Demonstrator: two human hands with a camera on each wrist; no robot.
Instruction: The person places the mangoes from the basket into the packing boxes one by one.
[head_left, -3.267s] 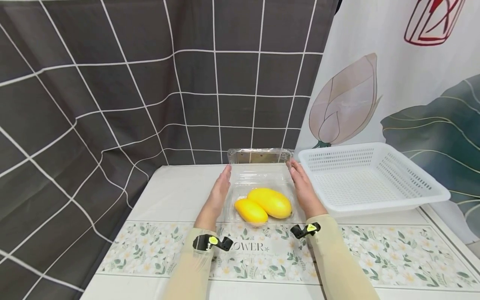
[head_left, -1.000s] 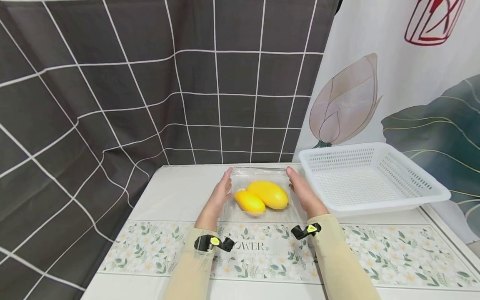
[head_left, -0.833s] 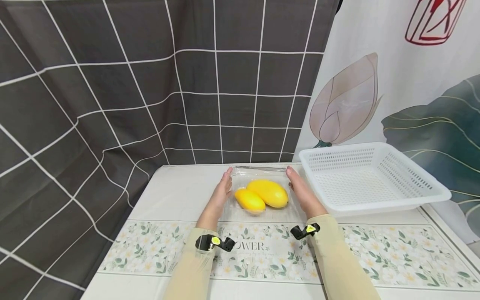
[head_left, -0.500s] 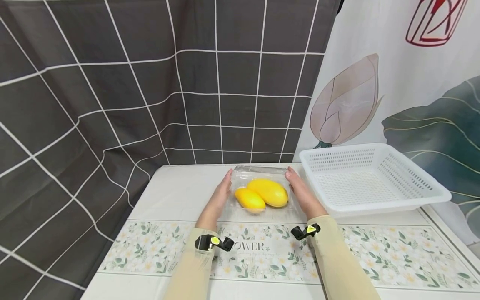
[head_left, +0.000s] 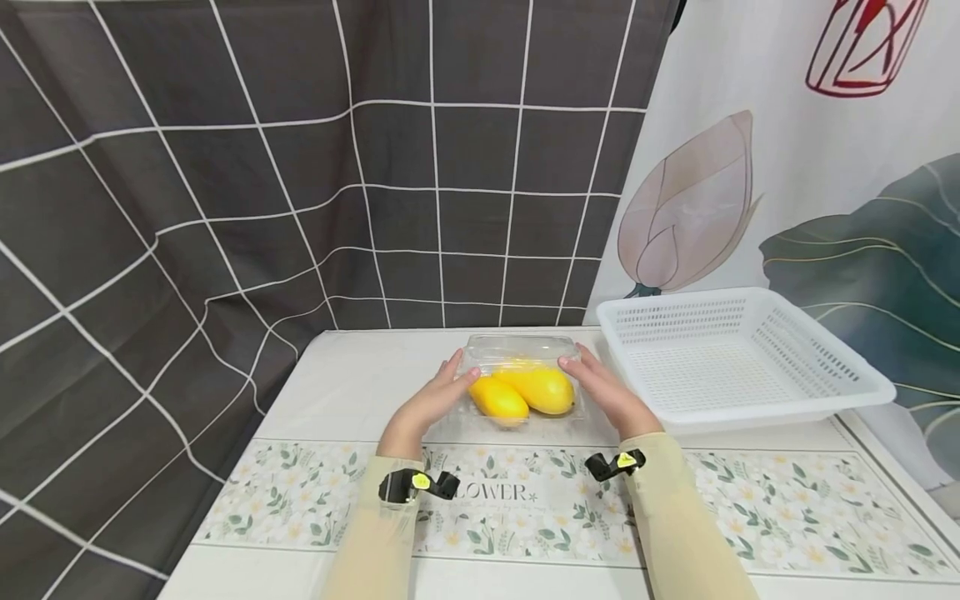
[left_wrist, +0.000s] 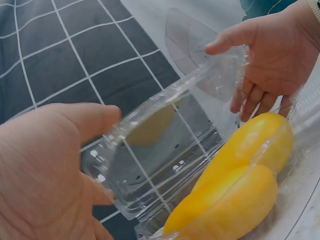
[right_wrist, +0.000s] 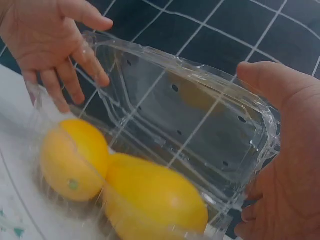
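A clear plastic clamshell box (head_left: 551, 417) stands on the table before me with two yellow mangoes inside, a smaller one (head_left: 500, 400) at left and a larger one (head_left: 543, 390) at right. In the head view its hinged lid (head_left: 522, 342) leans forward over the fruit; both wrist views show the lid (right_wrist: 175, 112) raised behind the mangoes. My left hand (head_left: 432, 398) touches the lid's left side, fingers extended and thumb over the edge. At the opposite side, my right hand (head_left: 602, 389) does likewise, its thumb reaching inward. Some fingertips are hidden behind the plastic.
A white perforated plastic basket (head_left: 720, 375) stands close to the right of my right hand. The table carries a floral-printed cover (head_left: 300, 492). A dark grid-patterned curtain (head_left: 480, 225) hangs at the back and left, a white printed one (head_left: 690, 75) at right.
The lid, upright behind the box at first, has swung forward and down over the mangoes. Both thumbs have spread inward across its edges. The fruit shifted slightly away from me.
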